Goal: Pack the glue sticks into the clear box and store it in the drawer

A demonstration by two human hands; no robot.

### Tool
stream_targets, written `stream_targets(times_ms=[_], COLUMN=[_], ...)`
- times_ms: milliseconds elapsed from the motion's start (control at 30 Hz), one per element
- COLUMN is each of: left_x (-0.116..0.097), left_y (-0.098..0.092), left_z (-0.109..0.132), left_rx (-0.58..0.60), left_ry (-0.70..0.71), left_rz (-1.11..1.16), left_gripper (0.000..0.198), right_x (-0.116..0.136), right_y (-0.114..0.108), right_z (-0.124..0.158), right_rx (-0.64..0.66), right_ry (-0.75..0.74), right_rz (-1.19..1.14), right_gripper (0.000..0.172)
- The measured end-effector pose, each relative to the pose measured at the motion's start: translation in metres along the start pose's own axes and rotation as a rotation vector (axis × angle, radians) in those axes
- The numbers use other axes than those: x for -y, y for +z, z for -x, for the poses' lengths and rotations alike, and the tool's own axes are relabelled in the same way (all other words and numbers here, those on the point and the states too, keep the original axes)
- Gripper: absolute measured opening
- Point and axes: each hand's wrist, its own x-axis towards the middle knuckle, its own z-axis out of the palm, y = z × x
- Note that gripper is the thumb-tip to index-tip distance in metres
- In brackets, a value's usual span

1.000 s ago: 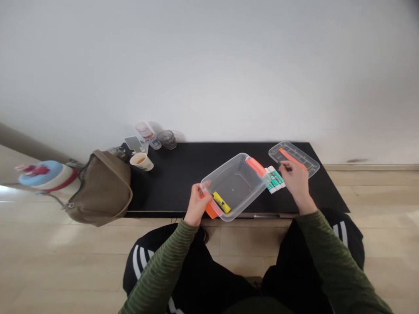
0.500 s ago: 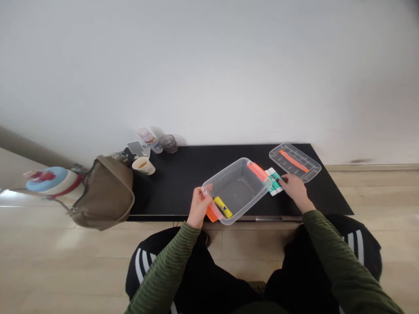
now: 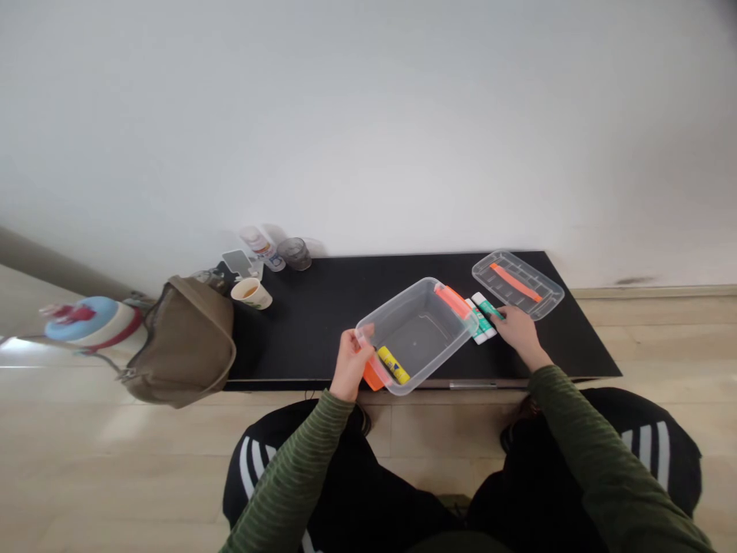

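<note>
My left hand is closed on the near-left rim of a clear plastic box with orange latches. A yellow glue stick lies inside the box, along its near-left side. To the right of the box, green-and-white glue sticks lie side by side on the table. My right hand pinches the end of another green-and-white glue stick, which sits at a slight angle over the others. The right fingertips are partly hidden.
A clear lid with an orange handle lies behind my right hand on the black table. Toward the left stand a paper cup with drink, a dark glass, a white bottle and a brown bag beside a blue-lidded bottle.
The glue stick at my right fingers has shifted up and turned slightly away from the others. My left hand and the box have stayed in place. My right knee has moved outward.
</note>
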Motion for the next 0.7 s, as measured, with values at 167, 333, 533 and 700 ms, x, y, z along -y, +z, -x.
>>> stream_targets(times_ms=[167,333,533,700], left_x=[0.0,-0.002,-0.005,-0.004], left_y=[0.002,0.008,0.02,0.023], left_z=[0.001,0.004,0.009,0.018], left_rx=[-0.012,-0.032,-0.061,-0.032], left_ry=[0.011,0.005,0.041,0.091], left_rz=[0.007,0.047,0.047,0.026], left_gripper=[0.032,0.035,0.036,0.036], right_x=[0.022,0.093,0.175,0.209], right_y=[-0.031,-0.086,-0.075,-0.039], right_z=[0.013,0.044,0.063,0.059], right_rx=[-0.174,-0.189,0.338,0.58], right_ry=[0.099,-0.249,-0.515,-0.462], right_rz=[-0.326,-0.559,-0.003,0.294], right_gripper=[0.039,0.042,0.026,0.034])
